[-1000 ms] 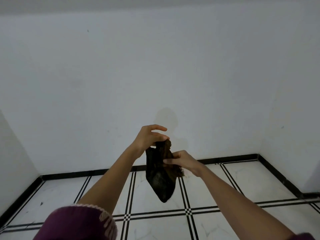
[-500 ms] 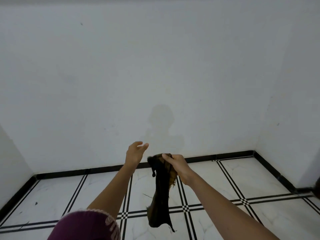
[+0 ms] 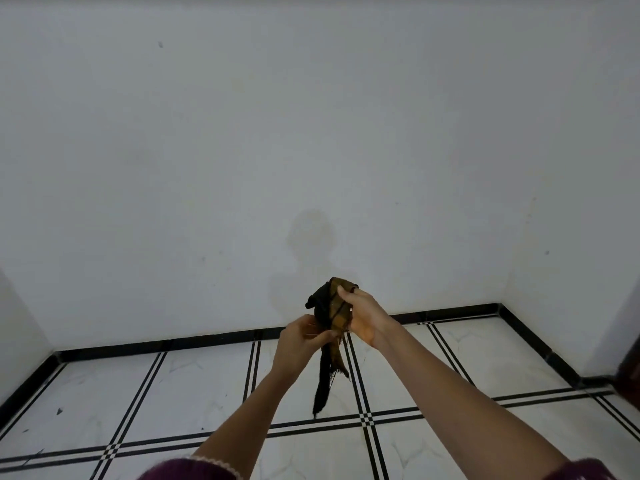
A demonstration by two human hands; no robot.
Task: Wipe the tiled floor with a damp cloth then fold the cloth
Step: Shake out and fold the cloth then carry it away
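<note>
A dark brown and black cloth (image 3: pixel 329 306) hangs in the air in front of me, bunched at the top with a narrow tail dangling toward the floor. My right hand (image 3: pixel 363 315) grips the bunched upper part. Just below and to the left, my left hand (image 3: pixel 301 339) pinches the cloth's middle. Under them lies the white tiled floor (image 3: pixel 194 393) with black double lines.
A plain white wall (image 3: pixel 311 150) faces me, with side walls at left and right. A black skirting strip (image 3: pixel 207 341) runs along the floor's edge. Small dark specks (image 3: pixel 59 411) lie on the left tiles. A dark object shows at the far right edge (image 3: pixel 633 372).
My left hand, which had let go and hung open beside the cloth, has come back and taken hold of its middle. The cloth's hanging tail is now narrower and more bunched.
</note>
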